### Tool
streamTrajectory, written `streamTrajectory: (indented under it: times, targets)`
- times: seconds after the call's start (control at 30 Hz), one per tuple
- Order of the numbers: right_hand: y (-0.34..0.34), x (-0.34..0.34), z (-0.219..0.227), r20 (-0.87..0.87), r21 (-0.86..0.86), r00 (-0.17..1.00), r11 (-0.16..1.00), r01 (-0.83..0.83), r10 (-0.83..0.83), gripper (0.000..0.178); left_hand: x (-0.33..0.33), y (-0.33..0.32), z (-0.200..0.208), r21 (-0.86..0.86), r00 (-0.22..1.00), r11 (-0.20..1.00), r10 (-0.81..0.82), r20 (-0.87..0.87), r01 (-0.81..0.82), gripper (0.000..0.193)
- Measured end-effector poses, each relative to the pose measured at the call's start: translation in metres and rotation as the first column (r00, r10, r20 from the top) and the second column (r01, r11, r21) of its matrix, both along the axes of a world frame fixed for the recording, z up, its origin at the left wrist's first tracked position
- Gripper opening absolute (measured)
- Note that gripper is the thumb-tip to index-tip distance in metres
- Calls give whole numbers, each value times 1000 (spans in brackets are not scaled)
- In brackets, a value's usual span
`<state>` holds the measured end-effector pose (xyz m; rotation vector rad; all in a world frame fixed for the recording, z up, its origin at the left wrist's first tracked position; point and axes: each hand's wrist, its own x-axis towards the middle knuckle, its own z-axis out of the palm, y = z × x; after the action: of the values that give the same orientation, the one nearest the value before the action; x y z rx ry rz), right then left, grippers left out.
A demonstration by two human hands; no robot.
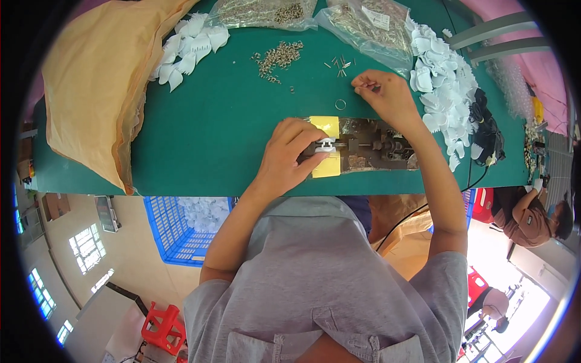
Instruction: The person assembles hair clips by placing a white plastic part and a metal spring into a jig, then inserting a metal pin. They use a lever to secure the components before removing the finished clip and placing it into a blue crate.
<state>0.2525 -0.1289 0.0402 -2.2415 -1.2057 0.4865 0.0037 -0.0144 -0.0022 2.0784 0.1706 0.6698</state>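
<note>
Green tabletop edge [193, 190] near left hand [289, 151]

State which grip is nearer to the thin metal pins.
Right. The right grip is close, to the lower right of the pins; the left grip is farther, to their lower left, holding a white piece.

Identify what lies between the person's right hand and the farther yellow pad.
In the head view, a thin silvery ring lies between them on the green tabletop.
</note>
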Motion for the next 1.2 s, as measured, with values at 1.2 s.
streamTrajectory:
  times: [1.2]
  targets:
    - [-46,-103,18,110,391,990,912,-125,88,17,1,1,-2,-19,1000,1000,5,4,-5,34]
